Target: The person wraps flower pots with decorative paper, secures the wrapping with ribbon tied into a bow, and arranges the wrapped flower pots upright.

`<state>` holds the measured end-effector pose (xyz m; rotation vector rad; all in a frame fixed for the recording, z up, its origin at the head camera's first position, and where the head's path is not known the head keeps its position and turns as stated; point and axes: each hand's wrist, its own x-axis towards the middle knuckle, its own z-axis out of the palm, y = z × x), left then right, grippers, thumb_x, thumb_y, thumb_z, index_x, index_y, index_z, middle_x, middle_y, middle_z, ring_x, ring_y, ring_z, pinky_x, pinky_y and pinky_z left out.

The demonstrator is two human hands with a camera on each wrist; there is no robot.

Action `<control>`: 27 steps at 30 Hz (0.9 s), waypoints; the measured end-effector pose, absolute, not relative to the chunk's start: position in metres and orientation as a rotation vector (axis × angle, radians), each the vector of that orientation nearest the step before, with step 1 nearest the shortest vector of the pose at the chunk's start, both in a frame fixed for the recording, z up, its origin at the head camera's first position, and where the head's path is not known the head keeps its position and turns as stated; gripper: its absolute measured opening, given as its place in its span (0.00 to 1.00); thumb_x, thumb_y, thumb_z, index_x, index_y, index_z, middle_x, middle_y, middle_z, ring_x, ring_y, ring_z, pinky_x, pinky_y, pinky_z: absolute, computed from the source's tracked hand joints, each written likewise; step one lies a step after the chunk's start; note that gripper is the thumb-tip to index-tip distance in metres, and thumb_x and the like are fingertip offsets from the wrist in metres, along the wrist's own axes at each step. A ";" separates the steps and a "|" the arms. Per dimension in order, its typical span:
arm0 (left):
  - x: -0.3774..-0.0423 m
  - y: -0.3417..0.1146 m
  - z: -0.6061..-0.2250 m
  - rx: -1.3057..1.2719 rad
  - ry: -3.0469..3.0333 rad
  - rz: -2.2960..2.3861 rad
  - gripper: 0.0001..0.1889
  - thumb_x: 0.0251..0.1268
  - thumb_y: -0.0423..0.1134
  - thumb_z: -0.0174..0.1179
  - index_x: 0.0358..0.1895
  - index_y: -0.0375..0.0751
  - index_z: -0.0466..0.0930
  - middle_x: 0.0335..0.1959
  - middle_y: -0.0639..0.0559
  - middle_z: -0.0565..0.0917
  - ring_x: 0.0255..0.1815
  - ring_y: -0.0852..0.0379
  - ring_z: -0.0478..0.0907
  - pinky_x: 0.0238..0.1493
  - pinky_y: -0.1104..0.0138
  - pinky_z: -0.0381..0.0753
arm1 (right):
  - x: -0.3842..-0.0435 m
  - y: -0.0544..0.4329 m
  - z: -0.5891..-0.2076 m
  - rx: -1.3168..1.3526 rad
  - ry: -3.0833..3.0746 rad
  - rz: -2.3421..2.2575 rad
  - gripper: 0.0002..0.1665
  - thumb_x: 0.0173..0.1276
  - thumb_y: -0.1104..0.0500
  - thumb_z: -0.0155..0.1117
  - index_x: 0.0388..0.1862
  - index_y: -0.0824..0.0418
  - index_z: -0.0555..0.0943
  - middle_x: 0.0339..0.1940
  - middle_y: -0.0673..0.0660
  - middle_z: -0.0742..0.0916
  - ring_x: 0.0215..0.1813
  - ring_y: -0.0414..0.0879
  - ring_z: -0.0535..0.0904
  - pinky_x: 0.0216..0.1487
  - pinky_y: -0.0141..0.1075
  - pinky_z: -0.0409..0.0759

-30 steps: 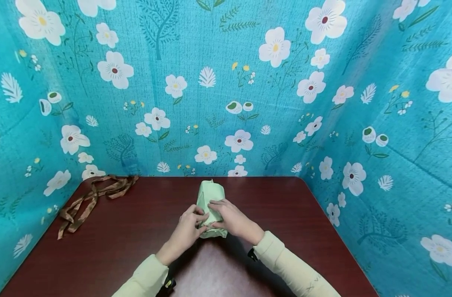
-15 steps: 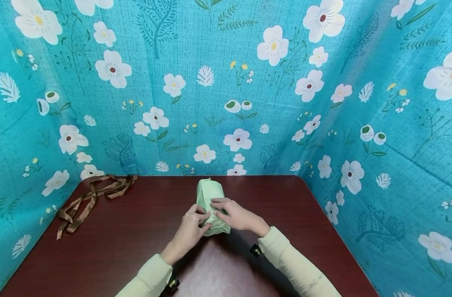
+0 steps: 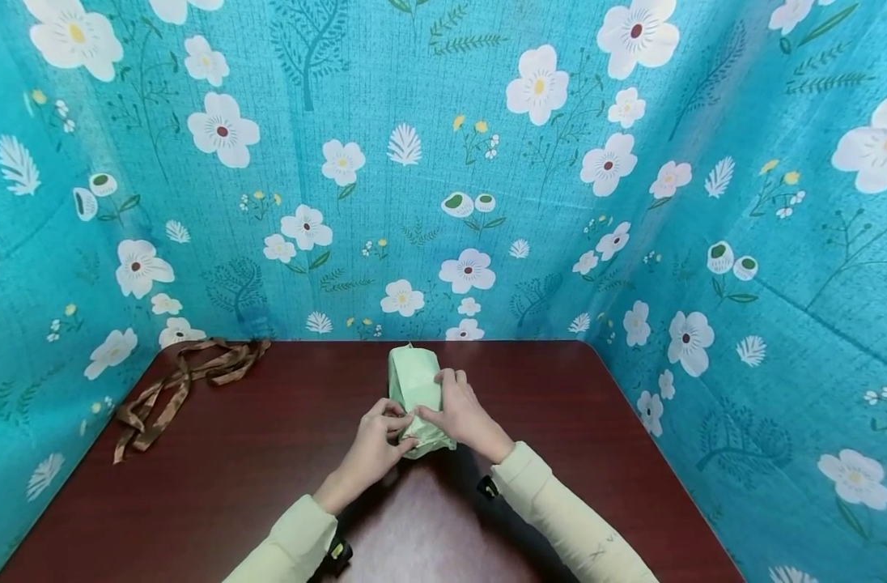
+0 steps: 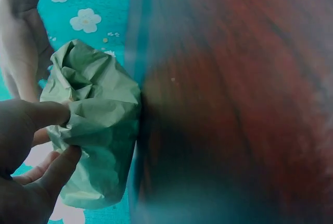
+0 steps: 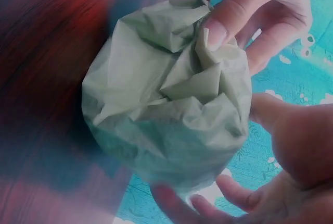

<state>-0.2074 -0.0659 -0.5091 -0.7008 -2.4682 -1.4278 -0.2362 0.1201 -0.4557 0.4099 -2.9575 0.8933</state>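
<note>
Item: green paper-wrapped bundle, roughly cylindrical, lying on its side on the dark red table, long axis running away from the person, near the table's middle.

Handling, as judged: the wrapping is thin, soft paper that creases and dents under finger pressure and could tear if pulled hard at the gathered end. The whole is judged light. What is inside is hidden, so its stiffness cannot be told, though the rounded form is held well. The paper looks matt and not slippery. Hold is best taken round the body of the bundle with one hand, the loose folds at the end being pinched with the fingertips of the other.

Appearance: pale sage green, uniformly coloured, heavily crumpled. The near end is gathered into overlapping pleats, as seen in the right wrist view; the far end is likewise bunched.

Grip: the left hand is closed in a pinch, thumb and forefinger curled onto the folds at the near end. The right hand is laid over the top and right side of the bundle, fingers curved round it and pressing the paper down.

Surroundings: a brown ribbon lies loosely heaped at the table's far left corner, well apart from the bundle. A turquoise floral backdrop encloses the table on three sides.
</note>
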 end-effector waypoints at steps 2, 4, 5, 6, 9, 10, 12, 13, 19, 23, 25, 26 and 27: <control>-0.209 -0.067 -0.509 -0.709 -2.463 -1.461 0.22 0.56 0.27 0.74 0.56 0.30 0.84 0.47 0.49 0.76 0.45 0.53 0.82 0.46 0.66 0.86 | -0.237 0.120 -0.455 0.365 -3.010 0.930 0.38 0.70 0.45 0.70 0.63 0.67 0.65 0.55 0.67 0.73 0.42 0.54 0.75 0.44 0.45 0.77; -0.210 -0.068 -0.508 -0.707 -2.455 -1.493 0.22 0.56 0.27 0.74 0.56 0.30 0.84 0.47 0.49 0.77 0.47 0.51 0.83 0.47 0.64 0.86 | -0.238 0.121 -0.456 0.353 -3.046 0.957 0.39 0.71 0.44 0.68 0.65 0.67 0.62 0.57 0.68 0.74 0.42 0.54 0.77 0.44 0.46 0.79; -0.210 -0.068 -0.508 -0.703 -2.450 -1.507 0.22 0.55 0.26 0.74 0.55 0.31 0.85 0.47 0.49 0.77 0.48 0.50 0.83 0.47 0.63 0.86 | -0.238 0.122 -0.456 0.357 -3.060 0.956 0.39 0.71 0.44 0.68 0.65 0.67 0.62 0.59 0.69 0.74 0.43 0.54 0.77 0.45 0.46 0.79; -0.210 -0.068 -0.509 -0.698 -2.443 -1.521 0.22 0.55 0.26 0.75 0.55 0.31 0.85 0.47 0.49 0.77 0.48 0.50 0.84 0.47 0.62 0.87 | -0.239 0.122 -0.456 0.365 -3.069 0.962 0.40 0.71 0.44 0.67 0.66 0.67 0.61 0.59 0.69 0.74 0.43 0.53 0.78 0.45 0.46 0.79; -0.212 -0.068 -0.510 -0.676 -2.417 -1.542 0.22 0.53 0.26 0.76 0.53 0.34 0.87 0.46 0.49 0.79 0.47 0.49 0.84 0.44 0.59 0.87 | -0.239 0.125 -0.455 0.385 -3.094 0.980 0.41 0.71 0.44 0.68 0.67 0.68 0.60 0.59 0.69 0.74 0.42 0.52 0.77 0.43 0.45 0.79; -0.214 -0.068 -0.511 -0.671 -2.400 -1.545 0.21 0.52 0.26 0.76 0.53 0.35 0.88 0.46 0.49 0.80 0.46 0.48 0.84 0.43 0.57 0.88 | -0.240 0.125 -0.454 0.386 -3.102 0.991 0.42 0.71 0.44 0.68 0.67 0.68 0.59 0.58 0.69 0.74 0.41 0.52 0.77 0.42 0.44 0.79; -0.215 -0.068 -0.512 -0.666 -2.381 -1.537 0.21 0.51 0.26 0.77 0.52 0.36 0.89 0.45 0.49 0.81 0.44 0.48 0.84 0.42 0.54 0.87 | -0.240 0.126 -0.452 0.381 -3.113 1.009 0.43 0.71 0.44 0.68 0.67 0.68 0.59 0.56 0.68 0.74 0.39 0.51 0.76 0.40 0.43 0.77; -0.216 -0.068 -0.512 -0.662 -2.373 -1.527 0.21 0.50 0.27 0.78 0.51 0.37 0.89 0.45 0.50 0.82 0.42 0.48 0.83 0.41 0.53 0.87 | -0.240 0.127 -0.452 0.376 -3.120 1.014 0.43 0.70 0.43 0.69 0.67 0.68 0.58 0.55 0.67 0.74 0.38 0.51 0.76 0.39 0.43 0.77; -0.216 -0.068 -0.511 -0.640 -2.351 -1.554 0.19 0.50 0.26 0.78 0.49 0.39 0.90 0.45 0.49 0.83 0.41 0.47 0.84 0.42 0.50 0.86 | -0.241 0.126 -0.452 0.326 -3.137 1.021 0.46 0.69 0.41 0.69 0.67 0.68 0.58 0.52 0.66 0.74 0.35 0.50 0.76 0.36 0.41 0.75; -0.217 -0.067 -0.513 -0.609 -2.336 -1.665 0.19 0.51 0.24 0.76 0.48 0.40 0.89 0.46 0.47 0.83 0.44 0.45 0.83 0.43 0.59 0.88 | -0.242 0.124 -0.454 0.293 -3.133 1.042 0.46 0.67 0.40 0.71 0.65 0.66 0.58 0.47 0.64 0.75 0.33 0.51 0.75 0.33 0.41 0.75; -0.217 -0.067 -0.513 -0.590 -2.341 -1.696 0.20 0.50 0.22 0.76 0.48 0.41 0.89 0.47 0.46 0.83 0.46 0.45 0.82 0.44 0.63 0.87 | -0.243 0.123 -0.457 0.288 -3.131 1.034 0.47 0.66 0.39 0.71 0.65 0.65 0.58 0.43 0.62 0.76 0.31 0.51 0.75 0.32 0.40 0.74; -0.217 -0.066 -0.513 -0.579 -2.342 -1.712 0.20 0.50 0.22 0.76 0.48 0.41 0.88 0.47 0.45 0.83 0.46 0.45 0.81 0.44 0.64 0.87 | -0.244 0.123 -0.458 0.285 -3.130 1.030 0.47 0.65 0.38 0.72 0.64 0.65 0.58 0.41 0.61 0.76 0.30 0.51 0.75 0.31 0.40 0.74; -0.217 -0.066 -0.512 -0.569 -2.346 -1.724 0.21 0.49 0.22 0.76 0.48 0.42 0.88 0.47 0.45 0.83 0.46 0.44 0.81 0.44 0.65 0.87 | -0.244 0.123 -0.459 0.278 -3.130 1.028 0.47 0.65 0.38 0.72 0.64 0.65 0.58 0.39 0.60 0.76 0.29 0.50 0.75 0.30 0.39 0.73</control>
